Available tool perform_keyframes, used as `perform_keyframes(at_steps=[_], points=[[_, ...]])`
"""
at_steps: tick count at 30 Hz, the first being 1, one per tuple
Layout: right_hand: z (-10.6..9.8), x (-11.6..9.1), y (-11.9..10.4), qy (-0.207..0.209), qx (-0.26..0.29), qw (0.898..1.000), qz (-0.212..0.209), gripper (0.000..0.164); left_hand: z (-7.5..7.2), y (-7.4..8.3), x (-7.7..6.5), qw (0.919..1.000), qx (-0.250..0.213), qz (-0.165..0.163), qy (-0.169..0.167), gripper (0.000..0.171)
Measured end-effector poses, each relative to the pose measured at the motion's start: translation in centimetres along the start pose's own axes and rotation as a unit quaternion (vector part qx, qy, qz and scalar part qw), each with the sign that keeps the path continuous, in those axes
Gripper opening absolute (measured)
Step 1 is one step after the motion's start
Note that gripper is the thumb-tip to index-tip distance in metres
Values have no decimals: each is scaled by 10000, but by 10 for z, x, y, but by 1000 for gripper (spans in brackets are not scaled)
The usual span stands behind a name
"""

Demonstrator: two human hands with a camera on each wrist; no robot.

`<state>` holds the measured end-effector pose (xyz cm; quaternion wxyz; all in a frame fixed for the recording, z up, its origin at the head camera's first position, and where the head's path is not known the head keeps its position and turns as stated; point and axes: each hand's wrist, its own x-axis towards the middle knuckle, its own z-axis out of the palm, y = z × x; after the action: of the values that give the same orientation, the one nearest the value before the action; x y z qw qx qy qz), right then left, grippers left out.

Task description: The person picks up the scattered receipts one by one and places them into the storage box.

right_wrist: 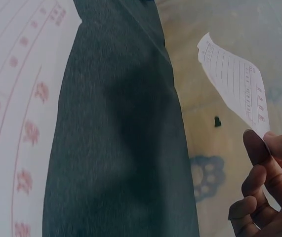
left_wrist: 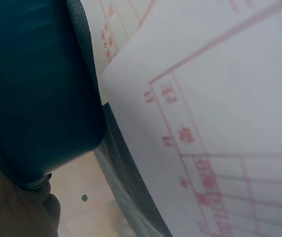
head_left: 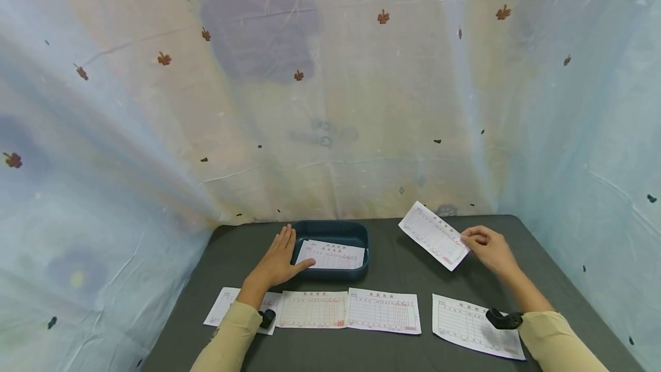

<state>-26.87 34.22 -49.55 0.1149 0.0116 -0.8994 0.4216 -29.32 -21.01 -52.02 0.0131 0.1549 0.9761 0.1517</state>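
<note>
My left hand (head_left: pixel 279 260) rests on the left side of a dark blue plastic tray (head_left: pixel 330 274), fingers straight along its rim and thumb reaching over the front corner. Inside the tray lie printed paper forms (head_left: pixel 333 255), overlapping. Off to the tray's right, my right hand (head_left: pixel 490 248) pinches one printed form (head_left: pixel 431 234) at its lower right edge, between thumb and forefinger. That sheet is held tilted above the table. In the right wrist view the same form (right_wrist: pixel 234 84) curves upward from the fingertips, while the other fingers are curled loosely.
Along the dark table (head_left: pixel 392 355) in front lie a white form (head_left: pixel 224 305) partly hidden by my left forearm, a yellowish form (head_left: pixel 312 309), and a white form (head_left: pixel 383 311). Another form (head_left: pixel 465 326) lies under my right wrist. A patterned curtain (head_left: pixel 330 102) hangs behind.
</note>
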Motion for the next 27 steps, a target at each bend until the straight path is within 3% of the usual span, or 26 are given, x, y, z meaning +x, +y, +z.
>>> perform_keyframes(at_steps=[17,27], points=[[25,9,-29,-221,440,9973,-549,18,1,-1,1,10000,-40,3,19,119],[43,12,-42,-351,600,9958,-594,17,-1,1,0,9999,-97,17,63,117]])
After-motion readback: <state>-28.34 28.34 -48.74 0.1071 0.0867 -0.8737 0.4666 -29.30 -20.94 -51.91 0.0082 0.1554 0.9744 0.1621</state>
